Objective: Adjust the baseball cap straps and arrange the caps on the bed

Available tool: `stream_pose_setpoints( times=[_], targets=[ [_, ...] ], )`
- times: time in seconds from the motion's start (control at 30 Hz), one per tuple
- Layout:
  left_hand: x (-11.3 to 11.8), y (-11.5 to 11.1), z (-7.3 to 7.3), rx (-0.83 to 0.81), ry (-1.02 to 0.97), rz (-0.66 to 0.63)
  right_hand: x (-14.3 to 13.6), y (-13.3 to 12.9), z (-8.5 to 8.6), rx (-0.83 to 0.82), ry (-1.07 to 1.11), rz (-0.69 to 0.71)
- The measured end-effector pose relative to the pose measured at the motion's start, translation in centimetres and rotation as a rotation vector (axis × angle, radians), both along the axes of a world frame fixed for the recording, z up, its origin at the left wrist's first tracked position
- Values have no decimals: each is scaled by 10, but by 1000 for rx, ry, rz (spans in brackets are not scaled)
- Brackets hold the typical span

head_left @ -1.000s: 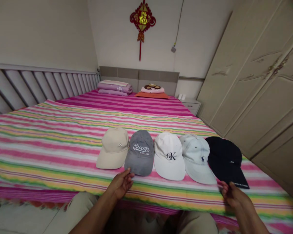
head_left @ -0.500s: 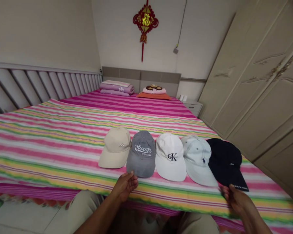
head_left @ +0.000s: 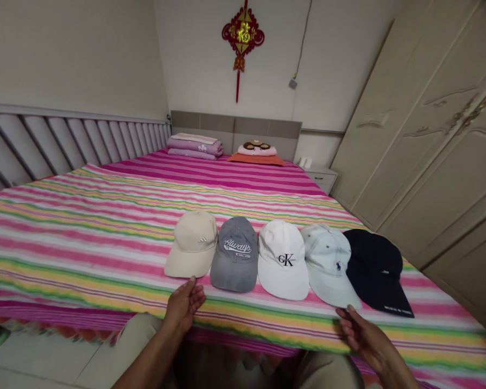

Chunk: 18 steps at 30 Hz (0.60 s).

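Observation:
Several baseball caps lie side by side in a row on the striped bedspread, brims toward me. My left hand (head_left: pixel 183 307) is open, its thumb tip at the brim edge of the beige cap (head_left: pixel 192 244). To the right of that come the grey cap (head_left: pixel 235 270) with white lettering and the white cap (head_left: pixel 282 278) with dark letters. My right hand (head_left: pixel 358 330) is open too, with its thumb tip by the brim of the pale blue cap (head_left: pixel 326 251). At the row's right end is a black cap (head_left: pixel 375 265), partly beside the pale blue one. Whether the thumbs press on the brims I cannot tell.
The striped bedspread (head_left: pixel 85 232) covers the bed. Folded purple bedding (head_left: pixel 194 146) and an orange pillow (head_left: pixel 255 159) rest near the headboard (head_left: pixel 267 129). A slatted rail (head_left: pixel 76 135) runs along the left, and a wardrobe (head_left: pixel 429 135) and nightstand (head_left: pixel 319 177) stand right.
My left hand has moved left from the grey cap's brim to the beige cap's. My right hand has moved left from the black cap's brim to the pale blue cap's. The caps stay in place.

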<state>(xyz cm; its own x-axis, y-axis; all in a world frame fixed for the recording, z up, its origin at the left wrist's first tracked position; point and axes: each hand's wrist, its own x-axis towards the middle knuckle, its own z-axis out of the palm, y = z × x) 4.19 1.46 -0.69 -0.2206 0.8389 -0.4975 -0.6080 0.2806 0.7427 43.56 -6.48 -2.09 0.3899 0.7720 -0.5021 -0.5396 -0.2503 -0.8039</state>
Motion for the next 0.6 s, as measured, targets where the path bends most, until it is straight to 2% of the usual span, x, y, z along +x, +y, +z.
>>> stream_pose_setpoints(
  times=[0.07,0.17,0.43,0.6],
  targets=[
    [-5,5,3,30,-8,69,-17,2,3,-11,0,-65],
    [-8,12,7,47,-16,76,-31,9,7,16,-25,-155],
    [-11,17,0,48,27,52,-28,18,5,26,-52,-82],
    [-12,16,2,43,47,38,-22,18,6,9,-64,-26]
  ],
)
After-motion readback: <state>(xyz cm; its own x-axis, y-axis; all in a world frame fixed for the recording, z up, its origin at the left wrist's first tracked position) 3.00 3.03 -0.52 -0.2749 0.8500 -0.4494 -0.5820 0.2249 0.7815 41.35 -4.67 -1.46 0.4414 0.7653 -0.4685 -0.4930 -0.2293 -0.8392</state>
